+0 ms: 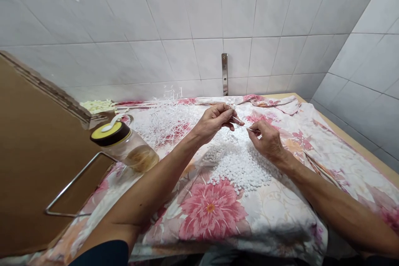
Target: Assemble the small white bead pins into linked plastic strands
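Above a heap of small white round pieces (241,170), both of my hands are closed in a pinch. My left hand (216,120) has a thin white strip (238,119) between its fingers, with the end sticking out to the right. A short gap away, my right hand (267,139) pinches another thin white piece (249,129) between thumb and forefinger. Whether the two pieces join cannot be made out. Behind my left forearm lies a tangled pile of thin white branching plastic strips (165,122).
A flowered cloth (212,212) covers the table. To the left, a clear bottle (140,153) with a yellow and black lid leans beside a large cardboard box (37,145) and a metal wire frame (71,183). Pale yellow pieces (98,106) lie at the back left, before the tiled wall (205,12).
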`<state>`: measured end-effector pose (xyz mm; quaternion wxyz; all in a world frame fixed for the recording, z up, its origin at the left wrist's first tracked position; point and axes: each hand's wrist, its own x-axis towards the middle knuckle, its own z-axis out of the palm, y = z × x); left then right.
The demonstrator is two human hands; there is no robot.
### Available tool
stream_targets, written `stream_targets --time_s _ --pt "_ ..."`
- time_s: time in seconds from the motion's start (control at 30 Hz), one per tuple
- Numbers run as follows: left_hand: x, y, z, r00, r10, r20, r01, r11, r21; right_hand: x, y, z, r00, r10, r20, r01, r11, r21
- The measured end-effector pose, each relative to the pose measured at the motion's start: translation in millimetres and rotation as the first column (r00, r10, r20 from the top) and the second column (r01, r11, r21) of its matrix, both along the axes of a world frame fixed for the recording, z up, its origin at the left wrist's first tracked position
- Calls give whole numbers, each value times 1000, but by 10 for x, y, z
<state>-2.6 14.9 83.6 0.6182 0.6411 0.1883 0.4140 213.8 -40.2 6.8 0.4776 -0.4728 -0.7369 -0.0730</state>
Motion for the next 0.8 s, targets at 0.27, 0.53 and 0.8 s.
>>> stream_targets --time_s 0.27,0.53,0.8 --pt "-61 46 92 979 185 81 -191 980 64 -58 -14 -75 988 146 -53 -147 989 -17" --pt "-245 78 324 940 334 67 -340 932 126 -49 -74 23 989 77 -127 -86 994 -72" --pt "-342 71 336 956 265 -122 -214 922 323 -8 -87 75 989 42 -141 -56 994 -92"
